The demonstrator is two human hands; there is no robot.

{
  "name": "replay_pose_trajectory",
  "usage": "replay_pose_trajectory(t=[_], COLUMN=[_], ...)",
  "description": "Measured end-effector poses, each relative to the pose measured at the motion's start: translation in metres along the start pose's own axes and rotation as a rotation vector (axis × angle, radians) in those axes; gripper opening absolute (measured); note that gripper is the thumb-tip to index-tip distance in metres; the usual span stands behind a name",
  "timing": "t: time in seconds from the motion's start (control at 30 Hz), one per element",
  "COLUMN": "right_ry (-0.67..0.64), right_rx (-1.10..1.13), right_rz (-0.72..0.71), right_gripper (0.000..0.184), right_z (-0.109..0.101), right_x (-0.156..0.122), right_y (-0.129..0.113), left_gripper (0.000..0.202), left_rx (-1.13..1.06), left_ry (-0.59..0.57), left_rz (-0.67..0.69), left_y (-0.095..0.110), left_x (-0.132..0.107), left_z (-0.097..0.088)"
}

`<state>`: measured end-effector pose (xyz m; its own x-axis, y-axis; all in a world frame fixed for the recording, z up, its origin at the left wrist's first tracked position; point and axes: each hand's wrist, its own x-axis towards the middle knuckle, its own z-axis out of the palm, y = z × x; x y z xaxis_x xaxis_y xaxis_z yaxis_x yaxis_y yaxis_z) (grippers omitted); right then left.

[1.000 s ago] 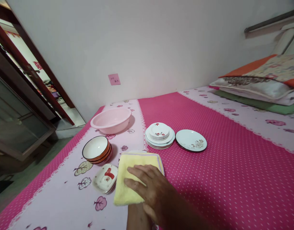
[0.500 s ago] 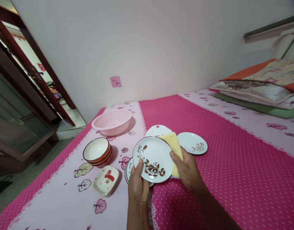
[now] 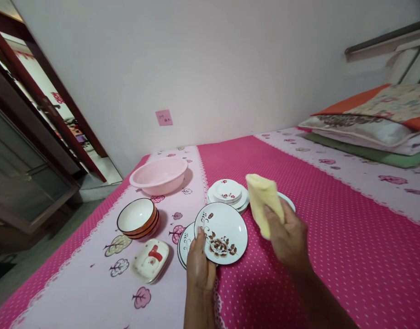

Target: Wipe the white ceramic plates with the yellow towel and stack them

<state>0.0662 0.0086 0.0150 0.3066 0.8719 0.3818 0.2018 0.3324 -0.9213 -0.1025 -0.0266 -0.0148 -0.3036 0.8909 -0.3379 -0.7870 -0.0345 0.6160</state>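
Observation:
My left hand (image 3: 200, 265) grips the lower left edge of a white plate (image 3: 225, 230) with a dark rim and brown flowers, its thumb on the face. To the right of it, my right hand (image 3: 288, 235) is closed on a folded yellow cloth (image 3: 263, 203), apart from the plate. Under and left of the held plate lie similar dark-rimmed plates (image 3: 184, 244), partly covered. Behind it stands a stack of small white plates (image 3: 226, 189) with red flowers, on larger plates. Another plate (image 3: 288, 201) is mostly hidden behind my right hand and the cloth.
On the left of the pink bedspread (image 3: 333, 237) are a pink basin (image 3: 158, 178), stacked brown-sided bowls (image 3: 139, 219) and a rectangular dish (image 3: 151, 260) with a red scarf design. Pillows (image 3: 374, 119) are piled at the right. A wall (image 3: 216, 68) rises behind; a doorway stands at left.
My right hand has drawn the yellow cloth off the plate, up and to the right. The small plate stack now shows more, while the right-hand plate is more covered. My left hand still holds its plate.

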Motion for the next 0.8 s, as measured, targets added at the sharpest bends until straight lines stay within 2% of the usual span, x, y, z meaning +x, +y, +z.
replay_pose_trajectory(t=[0.03,0.13,0.17,0.2,0.33,0.5,0.67,0.8], right_ry=[-0.107,-0.557,-0.647,-0.680,-0.568,-0.651,-0.701,-0.669], right_rx=[-0.051,-0.176,-0.197,-0.202,-0.215,-0.424,-0.390,-0.400], right_rz=[-0.103,-0.350,-0.399,-0.435,-0.565,-0.638,-0.675,-0.710], right_gripper=[0.043,0.036,0.033,0.029,0.020,0.032,0.038,0.045], right_z=[0.003,0.012,0.014,0.015,0.016,0.023,0.039,0.045], right_x=[-0.004,-0.015,-0.017,-0.018,-0.018,-0.029,-0.041,-0.037], right_y=[-0.003,-0.008,-0.008,-0.009,-0.009,0.001,0.008,0.009], left_gripper=[0.038,0.043,0.045,0.048,0.055,0.054,0.059,0.062], left_rx=[-0.027,-0.118,-0.138,-0.153,-0.184,-0.218,-0.257,-0.241], left_ry=[-0.034,-0.106,-0.120,-0.129,-0.172,-0.209,-0.175,-0.167], left_rz=[-0.010,-0.067,-0.088,-0.108,-0.159,-0.177,-0.104,-0.114], left_y=[-0.001,-0.001,-0.001,-0.001,0.000,-0.001,0.000,-0.003], left_x=[0.000,0.000,0.000,0.001,0.001,0.001,0.003,0.001], left_z=[0.001,0.002,0.001,0.001,0.000,0.000,-0.003,-0.002])
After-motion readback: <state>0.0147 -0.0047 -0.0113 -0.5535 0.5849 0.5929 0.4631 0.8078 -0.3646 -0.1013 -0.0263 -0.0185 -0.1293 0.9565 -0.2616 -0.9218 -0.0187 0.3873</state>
